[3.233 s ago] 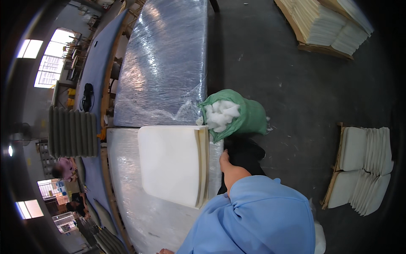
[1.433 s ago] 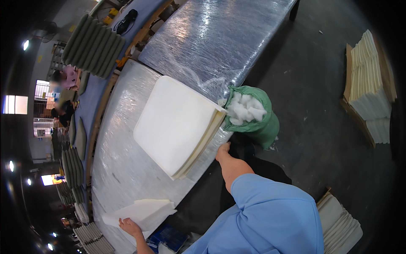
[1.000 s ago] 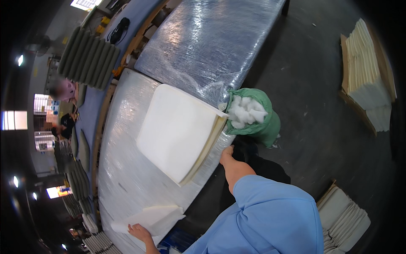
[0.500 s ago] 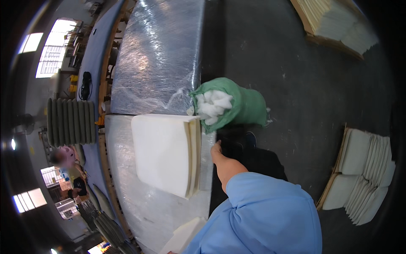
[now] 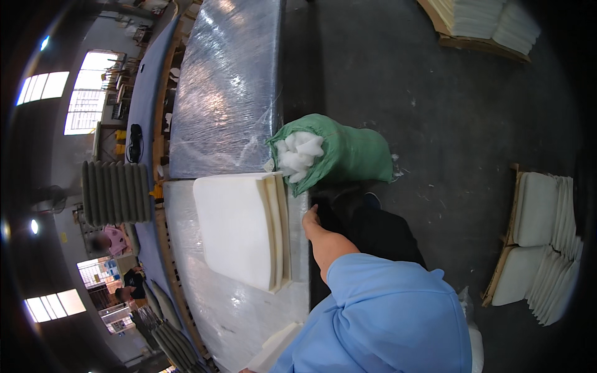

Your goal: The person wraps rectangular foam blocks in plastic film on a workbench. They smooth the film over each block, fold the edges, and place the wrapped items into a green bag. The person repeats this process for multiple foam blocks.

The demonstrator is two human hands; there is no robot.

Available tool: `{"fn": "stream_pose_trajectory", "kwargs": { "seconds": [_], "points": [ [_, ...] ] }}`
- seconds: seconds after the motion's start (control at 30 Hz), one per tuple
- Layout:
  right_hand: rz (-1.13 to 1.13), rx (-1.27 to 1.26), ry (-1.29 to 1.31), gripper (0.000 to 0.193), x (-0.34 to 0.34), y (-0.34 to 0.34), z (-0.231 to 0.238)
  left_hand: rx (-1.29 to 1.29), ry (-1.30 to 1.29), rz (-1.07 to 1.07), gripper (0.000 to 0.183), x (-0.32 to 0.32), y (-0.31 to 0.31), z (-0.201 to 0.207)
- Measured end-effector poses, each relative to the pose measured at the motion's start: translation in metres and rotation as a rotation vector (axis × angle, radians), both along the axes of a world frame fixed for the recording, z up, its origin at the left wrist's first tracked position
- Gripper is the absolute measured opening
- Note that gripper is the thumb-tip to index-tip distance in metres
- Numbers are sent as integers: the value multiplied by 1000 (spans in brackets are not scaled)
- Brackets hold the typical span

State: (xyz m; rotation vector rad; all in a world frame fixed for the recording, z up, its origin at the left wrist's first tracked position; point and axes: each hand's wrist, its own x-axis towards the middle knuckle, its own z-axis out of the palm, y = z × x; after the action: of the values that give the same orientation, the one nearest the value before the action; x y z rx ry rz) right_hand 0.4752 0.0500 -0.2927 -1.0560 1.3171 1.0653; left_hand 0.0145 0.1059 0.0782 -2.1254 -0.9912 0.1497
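My right hand [image 5: 310, 219] hangs beside the table's right edge, just below the mouth of a green sack. Its fingers stretch loosely, and nothing shows in them. The green woven sack [image 5: 360, 152] has an open mouth full of white fluffy stuffing [image 5: 298, 154]. Left of that hand, a stack of white foam pads [image 5: 233, 230] with rounded corners lies on the plastic-covered table [image 5: 180, 214]. Only a sliver of my left hand [image 5: 247, 371] shows at the lower edge, by another pale foam piece [image 5: 277, 345]; its fingers are hidden.
A plastic-wrapped block [image 5: 227, 87] adjoins the table above. Stacked white pads stand on the dark floor at right [image 5: 535, 217] and upper right [image 5: 479, 22]. Along the left runs a blue-topped bench [image 5: 146, 81] with grey ribbed cushions [image 5: 116, 193]; people are beyond it.
The view has shifted slightly, so the sack and my right hand appear a little farther left. The foam stack stays on the table. More of a clear plastic bag shows at lower right.
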Motion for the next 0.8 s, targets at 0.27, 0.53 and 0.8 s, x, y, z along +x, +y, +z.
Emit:
{"fn": "stream_pose_trajectory", "kwargs": {
  "seconds": [0.27, 0.53, 0.8],
  "points": [
    [10, -19, 14, 79, 0, -2, 0, -14, 56, 10, 19, -10, 3, 5],
    [26, -46, 9, 77, 0, 1, 5, -31, 102, 50, 17, -22, 4, 11],
    [52, -74, -22, 75, -5, 5, 9, 62, 20, 25, 17, -35, 6, 6]
  ]
}}
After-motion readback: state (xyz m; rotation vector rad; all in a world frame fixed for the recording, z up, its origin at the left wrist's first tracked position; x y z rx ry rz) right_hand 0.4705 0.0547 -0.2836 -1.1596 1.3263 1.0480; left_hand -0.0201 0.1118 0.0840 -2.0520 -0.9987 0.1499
